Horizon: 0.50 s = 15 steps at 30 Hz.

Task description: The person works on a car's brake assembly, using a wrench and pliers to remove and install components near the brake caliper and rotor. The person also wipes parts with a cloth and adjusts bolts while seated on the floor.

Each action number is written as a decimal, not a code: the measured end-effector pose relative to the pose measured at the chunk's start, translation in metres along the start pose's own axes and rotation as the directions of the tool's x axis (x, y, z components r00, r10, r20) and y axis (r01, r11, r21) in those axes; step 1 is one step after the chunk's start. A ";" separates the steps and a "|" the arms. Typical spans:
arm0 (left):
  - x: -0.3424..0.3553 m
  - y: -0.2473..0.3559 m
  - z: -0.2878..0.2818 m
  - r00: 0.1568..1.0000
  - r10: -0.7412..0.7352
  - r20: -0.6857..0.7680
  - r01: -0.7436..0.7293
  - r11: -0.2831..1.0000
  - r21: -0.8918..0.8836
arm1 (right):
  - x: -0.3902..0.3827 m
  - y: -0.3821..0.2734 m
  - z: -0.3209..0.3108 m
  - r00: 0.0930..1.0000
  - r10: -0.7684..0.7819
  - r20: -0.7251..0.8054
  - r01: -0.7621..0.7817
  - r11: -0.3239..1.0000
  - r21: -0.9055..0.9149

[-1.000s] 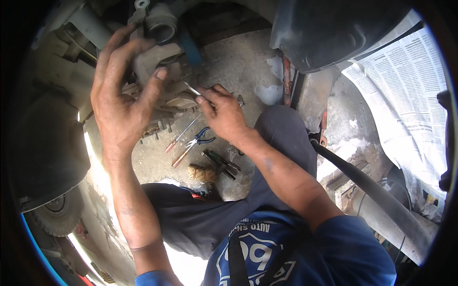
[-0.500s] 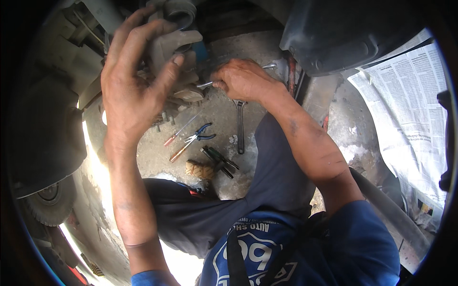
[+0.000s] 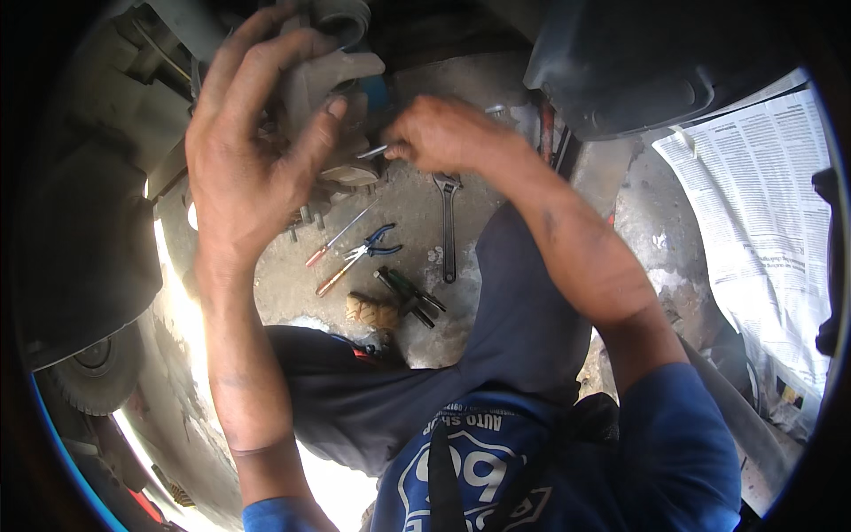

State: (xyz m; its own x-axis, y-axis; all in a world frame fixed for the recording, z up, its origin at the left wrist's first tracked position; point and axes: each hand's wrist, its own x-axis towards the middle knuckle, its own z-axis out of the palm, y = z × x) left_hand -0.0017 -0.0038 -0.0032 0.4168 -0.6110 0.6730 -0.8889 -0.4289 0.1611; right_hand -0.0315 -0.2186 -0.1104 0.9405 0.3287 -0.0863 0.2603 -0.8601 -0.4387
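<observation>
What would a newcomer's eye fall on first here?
Probably the bare hands near the top: the left hand at a grey metal part, the right hand gripping a slim metal tool. Below them, blue-handled pliers and an adjustable wrench lie on the floor. Bright newspaper spreads down the right side.

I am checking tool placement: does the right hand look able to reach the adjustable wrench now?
Probably yes: the adjustable wrench lies uncovered on the floor close by, though the right hand holds a slim metal tool.
</observation>
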 end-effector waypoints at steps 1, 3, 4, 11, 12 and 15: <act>-0.001 0.005 0.000 0.994 -0.109 -0.011 0.107 0.989 -0.105 | 0.004 0.005 -0.001 0.998 -0.011 0.055 0.008 0.999 0.039; -0.001 0.006 0.003 0.993 -0.115 0.002 0.114 0.983 -0.146 | 0.013 0.014 -0.004 0.987 -0.028 0.159 0.011 0.995 0.103; -0.001 0.006 0.003 0.992 -0.124 0.005 0.123 0.980 -0.155 | 0.010 0.005 0.005 0.995 0.054 0.078 -0.056 0.998 0.026; -0.001 0.003 -0.004 0.980 -0.191 0.054 0.197 0.967 -0.163 | 0.010 -0.013 0.009 0.997 0.066 0.050 -0.067 0.997 0.033; -0.003 0.004 0.001 0.989 -0.147 -0.007 0.144 0.975 -0.170 | 0.008 -0.012 0.004 0.996 0.064 0.066 -0.065 0.998 0.017; -0.004 0.001 0.006 0.990 -0.098 -0.102 0.081 0.984 -0.156 | -0.007 -0.024 0.027 0.995 0.038 -0.091 -0.039 0.999 -0.007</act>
State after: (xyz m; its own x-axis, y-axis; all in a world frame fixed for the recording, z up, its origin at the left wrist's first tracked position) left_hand -0.0027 -0.0058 -0.0102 0.4799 -0.4948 0.7245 -0.8710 -0.3677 0.3258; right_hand -0.0497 -0.1899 -0.1235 0.9657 0.2589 -0.0212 0.2252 -0.8749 -0.4288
